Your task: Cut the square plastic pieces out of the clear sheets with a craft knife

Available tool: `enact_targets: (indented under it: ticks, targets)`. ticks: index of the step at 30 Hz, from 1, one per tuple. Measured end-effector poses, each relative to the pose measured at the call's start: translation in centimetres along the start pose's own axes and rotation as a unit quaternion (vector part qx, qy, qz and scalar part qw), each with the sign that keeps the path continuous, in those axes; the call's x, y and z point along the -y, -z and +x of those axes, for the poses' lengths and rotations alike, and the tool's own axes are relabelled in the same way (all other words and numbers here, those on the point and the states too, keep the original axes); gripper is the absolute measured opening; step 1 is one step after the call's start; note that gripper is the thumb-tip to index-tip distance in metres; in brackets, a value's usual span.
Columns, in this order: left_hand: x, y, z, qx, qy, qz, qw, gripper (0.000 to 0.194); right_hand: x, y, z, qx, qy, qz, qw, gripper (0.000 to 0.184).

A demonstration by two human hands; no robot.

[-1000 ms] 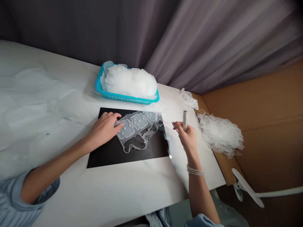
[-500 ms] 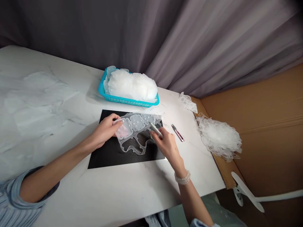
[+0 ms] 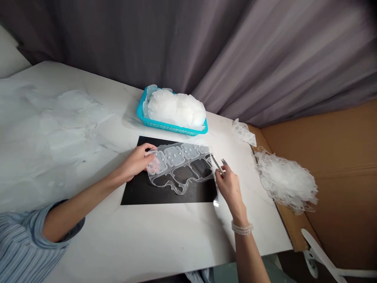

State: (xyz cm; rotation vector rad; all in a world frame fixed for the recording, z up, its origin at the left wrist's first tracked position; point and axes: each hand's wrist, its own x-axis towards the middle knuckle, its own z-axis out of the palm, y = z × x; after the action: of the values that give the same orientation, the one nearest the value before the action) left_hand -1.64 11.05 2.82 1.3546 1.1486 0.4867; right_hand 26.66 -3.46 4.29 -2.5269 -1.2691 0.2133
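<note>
My left hand (image 3: 141, 163) pinches the left end of a thin clear plastic sheet (image 3: 174, 156). Its upper row carries frosted, rounded-square panels; the lower part is an open, wavy-edged lattice with cut-out holes. The sheet lies over a black mat (image 3: 134, 192). In my right hand (image 3: 229, 186), closed, is a slim silvery tool (image 3: 217, 164) that looks like tweezers, its tip by the right end of the sheet. Just behind those fingers, the tips of small thread snips (image 3: 224, 162) show; my hand hides the rest.
A blue basket (image 3: 172, 127) piled with frosted pieces stands behind the mat. Cloudy plastic sheets (image 3: 50, 145) spread over the left of the white table (image 3: 153, 232). To the right are a lacy scrap (image 3: 244, 132), a heap of trimmings (image 3: 285, 181) and a cardboard wall (image 3: 338, 165).
My right hand and the tool have moved right, from over the sheet's panels to its right end, now covering most of the snips. My left hand keeps its hold. The view has shifted slightly.
</note>
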Motion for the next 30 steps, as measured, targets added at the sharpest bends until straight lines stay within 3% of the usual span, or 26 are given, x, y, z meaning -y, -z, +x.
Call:
enact_targets:
  ticks: [5,7,9,11,14,16,22,30]
  targets:
    - [-0.4,0.6,-0.5,-0.023,-0.067,0.158,0.985,0.039,-2.4,1.8,-0.8,-0.061,-0.046,0.028,0.997,0.043]
    - [-0.9,0.7,-1.3,-0.03,-0.093,0.208,0.973,0.044,-1.7,2.2,-1.1,-0.089,-0.051,0.093,0.99,0.057]
    - [-1.6,0.3,-2.3,-0.051,-0.121,0.286,0.949,0.045,-0.1,2.3,-1.1,-0.095,-0.034,0.222,0.97,0.066]
    - [-2.3,-0.5,-2.8,-0.078,-0.171,0.424,0.886,0.039,2.1,2.0,-0.7,-0.066,-0.001,0.343,0.937,0.068]
    - [-2.5,-2.3,-2.0,-0.053,-0.31,0.581,0.751,0.033,5.2,0.4,0.3,-0.008,0.067,0.38,0.923,0.061]
    - [-2.1,-3.5,-0.6,-0.002,-0.393,0.584,0.71,0.036,6.6,-1.2,1.3,0.022,0.126,0.359,0.924,0.051]
    - [0.1,-4.5,2.5,0.042,-0.422,0.58,0.695,0.043,7.0,-4.6,3.5,0.077,0.216,0.304,0.925,0.033]
    - [0.0,-3.9,2.2,0.05,-0.425,0.575,0.697,0.042,7.0,-4.0,3.0,0.064,0.265,0.225,0.936,0.029]
